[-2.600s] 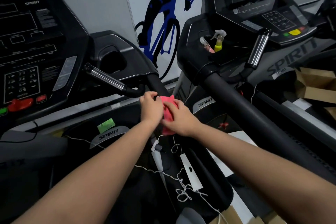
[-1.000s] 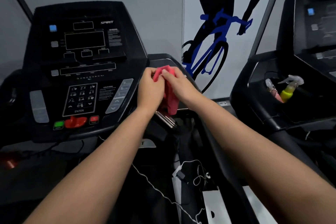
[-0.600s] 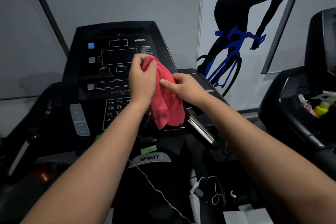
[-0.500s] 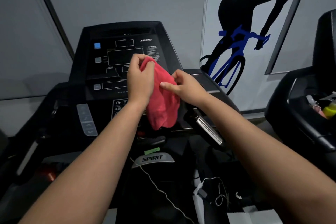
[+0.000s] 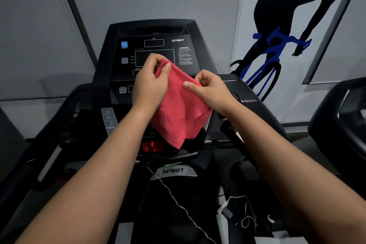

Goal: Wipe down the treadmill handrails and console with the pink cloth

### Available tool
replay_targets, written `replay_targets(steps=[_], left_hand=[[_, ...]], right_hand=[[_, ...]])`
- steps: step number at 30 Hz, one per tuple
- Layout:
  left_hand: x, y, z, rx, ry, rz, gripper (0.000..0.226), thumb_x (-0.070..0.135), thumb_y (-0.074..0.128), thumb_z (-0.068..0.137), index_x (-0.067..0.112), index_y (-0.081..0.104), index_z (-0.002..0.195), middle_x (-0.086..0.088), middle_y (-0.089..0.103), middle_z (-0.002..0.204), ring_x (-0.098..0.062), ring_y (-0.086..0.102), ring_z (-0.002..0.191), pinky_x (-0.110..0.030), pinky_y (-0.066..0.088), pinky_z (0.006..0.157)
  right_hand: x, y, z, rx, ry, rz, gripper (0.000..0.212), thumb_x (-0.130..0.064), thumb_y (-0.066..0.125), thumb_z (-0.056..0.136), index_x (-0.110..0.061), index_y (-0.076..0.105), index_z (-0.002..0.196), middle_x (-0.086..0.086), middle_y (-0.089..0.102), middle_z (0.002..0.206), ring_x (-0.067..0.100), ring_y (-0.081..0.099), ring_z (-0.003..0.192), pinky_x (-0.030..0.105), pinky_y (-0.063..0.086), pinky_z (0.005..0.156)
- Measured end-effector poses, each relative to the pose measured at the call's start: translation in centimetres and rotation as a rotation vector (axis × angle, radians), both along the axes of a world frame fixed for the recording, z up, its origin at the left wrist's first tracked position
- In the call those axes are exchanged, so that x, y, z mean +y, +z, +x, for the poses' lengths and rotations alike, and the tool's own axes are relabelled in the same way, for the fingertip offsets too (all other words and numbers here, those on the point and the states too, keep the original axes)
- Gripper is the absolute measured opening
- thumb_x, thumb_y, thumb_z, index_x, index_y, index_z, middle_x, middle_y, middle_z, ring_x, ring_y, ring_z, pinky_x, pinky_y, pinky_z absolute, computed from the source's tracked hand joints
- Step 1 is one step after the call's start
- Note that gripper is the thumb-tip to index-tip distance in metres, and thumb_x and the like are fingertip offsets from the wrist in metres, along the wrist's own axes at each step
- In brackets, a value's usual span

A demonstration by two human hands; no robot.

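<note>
One limp, creased pink cloth (image 5: 179,109)

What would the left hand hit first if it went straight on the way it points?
Probably the console, right behind the left hand; the cloth it pinches might touch first. Depth is hard to judge.

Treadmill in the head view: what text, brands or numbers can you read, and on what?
"SPIRIT": upper right of the console.
"SPIRIT": silver badge below the console.
"WARNING": heading on the console; print beneath too blurred.
Other console labels and keys: too small to read.
</note>
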State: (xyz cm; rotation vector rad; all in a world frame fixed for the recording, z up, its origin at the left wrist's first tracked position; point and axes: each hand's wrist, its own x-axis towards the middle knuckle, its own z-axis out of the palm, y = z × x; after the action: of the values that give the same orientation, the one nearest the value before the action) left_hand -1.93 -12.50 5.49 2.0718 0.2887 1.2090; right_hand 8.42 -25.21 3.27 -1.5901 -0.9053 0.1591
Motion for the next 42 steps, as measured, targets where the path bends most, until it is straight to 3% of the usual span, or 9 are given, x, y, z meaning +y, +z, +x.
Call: replay_targets(steps=[7,10,15,24,27,30,34,38,42], left_hand=[[-0.1,-1.3,-0.9,0.099,0.255,0.116,0.021,0.030,0.043,0.100,0.013,0.052,0.110,0.007,0.055,0.079,-0.017,0.053,0.073,-0.031,0.037,0.059],[0.2,-1.3,-0.7,0.079,0.264,0.037,0.022,0.030,0.042,0.101,0.012,0.051,0.110,0.013,0.050,0.074,-0.011,0.049,0.071,-0.026,0.030,0.059],[0.9,-2.3,-0.5,0.094,0.293,-0.028,0.020,0.030,0.041,0.101,0.012,0.049,0.105,0.014,0.047,0.068,0.001,0.046,0.062,-0.021,0.031,0.049],[5.9,-4.2,0.1,0.164,0.373,-0.063,0.021,0.036,0.042,0.099,0.017,0.051,0.103,0.010,0.050,0.069,-0.021,0.055,0.076,-0.029,0.034,0.060],[8.9,-5.2,1.1,0.355,0.423,-0.095,0.031,0.044,0.044,0.096,0.023,0.048,0.119,-0.001,0.063,0.091,-0.026,0.060,0.091,-0.032,0.038,0.066],[10.9,-6.5,1.2,0.437,0.407,-0.097,0.044,0.040,0.053,0.092,0.019,0.043,0.130,-0.005,0.064,0.108,-0.026,0.059,0.105,-0.038,0.047,0.079],[10.2,-8.2,1.2,0.409,0.318,0.111,0.033,0.025,0.056,0.090,0.015,0.054,0.121,-0.007,0.059,0.112,-0.027,0.052,0.109,-0.039,0.042,0.090],[9.7,-10.1,1.2,0.595,0.308,0.277,0.028,0.030,0.049,0.094,0.019,0.059,0.118,-0.003,0.053,0.117,-0.023,0.043,0.112,-0.038,0.036,0.094],[10.0,-9.7,1.2,0.620,0.305,0.313,0.026,0.031,0.048,0.094,0.018,0.061,0.113,-0.002,0.055,0.116,-0.023,0.045,0.111,-0.037,0.035,0.094]], right_hand=[[0.1,2.1,1.8,-0.365,-0.085,-0.294,0.022,-0.037,0.060,0.091,-0.018,0.051,0.086,-0.008,0.045,0.067,0.007,0.042,0.061,0.021,0.034,0.055],[0.8,2.6,1.9,-0.375,-0.082,-0.281,0.022,-0.031,0.049,0.098,-0.012,0.057,0.094,-0.004,0.052,0.077,0.013,0.049,0.068,0.028,0.042,0.060],[2.5,1.6,1.8,-0.361,-0.110,-0.221,0.020,-0.018,0.044,0.100,-0.006,0.060,0.099,-0.001,0.055,0.089,0.014,0.048,0.082,0.021,0.027,0.062],[6.3,1.7,2.7,-0.391,-0.080,-0.303,0.020,-0.021,0.054,0.096,-0.009,0.069,0.100,-0.006,0.060,0.090,0.005,0.052,0.082,0.002,0.034,0.058],[8.1,0.1,4.0,-0.450,-0.038,-0.535,0.032,-0.029,0.055,0.095,-0.008,0.061,0.119,0.007,0.058,0.113,0.020,0.056,0.102,0.014,0.038,0.081],[9.0,-1.9,4.4,-0.469,-0.060,-0.759,0.043,-0.033,0.049,0.098,-0.010,0.050,0.134,0.017,0.044,0.133,0.032,0.047,0.122,0.038,0.036,0.105],[9.7,-3.8,2.9,-0.529,-0.120,-0.781,0.034,-0.027,0.045,0.097,-0.014,0.056,0.127,0.013,0.049,0.125,0.032,0.047,0.118,0.044,0.039,0.100],[10.2,-5.4,1.4,-0.621,-0.177,-0.879,0.035,-0.034,0.041,0.097,-0.019,0.055,0.125,0.008,0.051,0.124,0.029,0.044,0.119,0.043,0.033,0.097],[9.9,-5.7,1.0,-0.581,-0.192,-0.841,0.038,-0.032,0.043,0.097,-0.017,0.051,0.130,0.008,0.050,0.127,0.029,0.043,0.120,0.041,0.033,0.099]])
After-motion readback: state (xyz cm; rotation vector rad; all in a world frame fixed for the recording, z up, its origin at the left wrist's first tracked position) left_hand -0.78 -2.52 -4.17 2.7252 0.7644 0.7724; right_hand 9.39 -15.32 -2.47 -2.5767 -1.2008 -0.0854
